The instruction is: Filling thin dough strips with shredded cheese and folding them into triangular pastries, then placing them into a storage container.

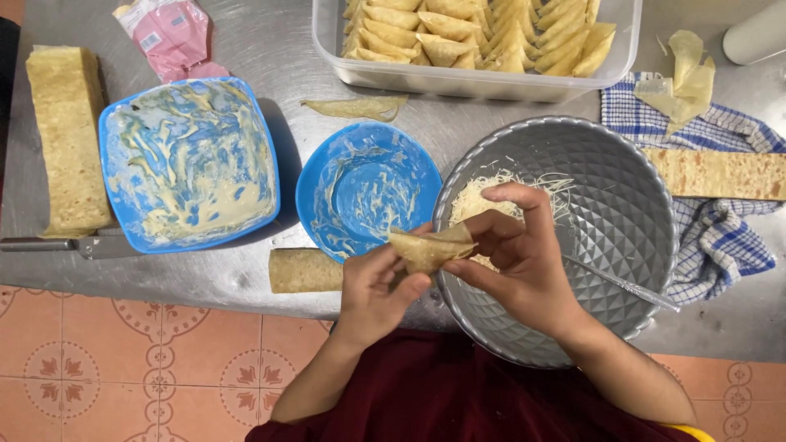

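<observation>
2 hands' (377,282) (520,258) grip around folded pastry (427,248)

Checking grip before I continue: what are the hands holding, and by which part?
Both hands hold one folded pastry wrapper: left hand under its lower edge, right hand pinching its right end.

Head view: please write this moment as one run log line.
left hand: holds folded pastry wrapper | right hand: pinches same wrapper | below: silver bowl with grated cheese
</observation>
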